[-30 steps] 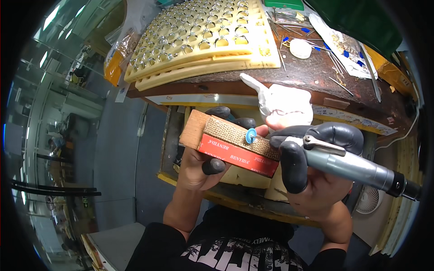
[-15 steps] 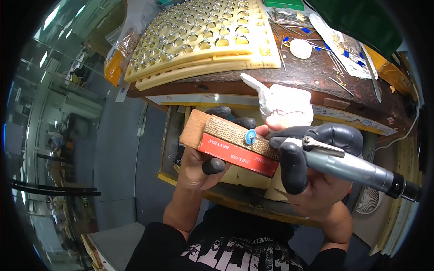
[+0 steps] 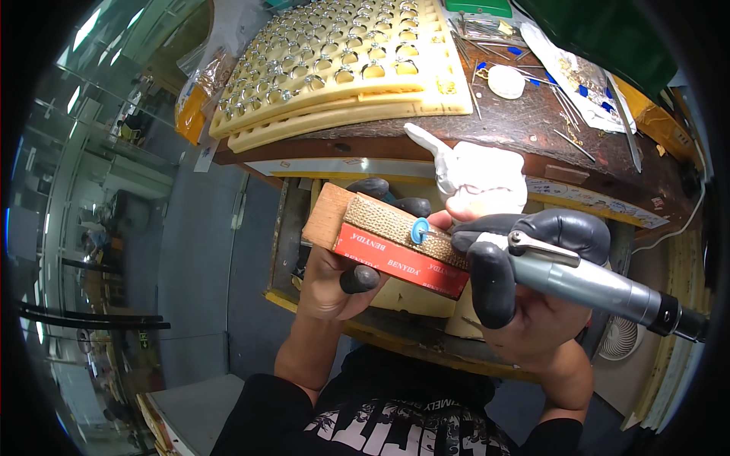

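Note:
My left hand (image 3: 334,281), with black finger covers, is closed round a wooden block (image 3: 328,216). A red printed layer covers the block's near side, and a gold, coarse-textured strip (image 3: 384,220) lies along its upper face. In my right hand (image 3: 536,266), also in black finger covers, is a silver rotary handpiece (image 3: 601,287), gripped like a pen. At its tip a small blue disc (image 3: 420,231) sits against the textured strip, as far as I can see. Part of my left fingers is hidden behind the block.
A white-wrapped bench peg (image 3: 487,171) juts from the bench edge just beyond my hands. Yellow trays (image 3: 304,125) full of rings stand at the back left. Files, thin burs and a round white piece (image 3: 506,82) lie on the dark bench. Below is an open drawer (image 3: 403,300).
The blue disc has shifted slightly left along the textured strip. The block and my left hand stay put.

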Demonstrator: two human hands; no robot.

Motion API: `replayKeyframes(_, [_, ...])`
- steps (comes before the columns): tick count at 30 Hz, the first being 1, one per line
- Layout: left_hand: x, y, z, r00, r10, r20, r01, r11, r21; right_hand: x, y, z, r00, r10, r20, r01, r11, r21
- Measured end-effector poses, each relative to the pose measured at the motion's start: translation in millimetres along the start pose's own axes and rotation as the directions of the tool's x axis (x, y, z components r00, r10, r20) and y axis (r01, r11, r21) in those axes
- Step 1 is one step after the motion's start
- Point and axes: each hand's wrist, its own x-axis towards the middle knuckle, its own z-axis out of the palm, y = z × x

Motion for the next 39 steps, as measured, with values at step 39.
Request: replayKeyframes(39, [-0.4,0.1,0.2,1.000,0.004,-0.011,-0.004,1.000,0.019,2.4,-1.0,3.3,0.996,-0.078,-0.039,0.077,0.996,-0.046])
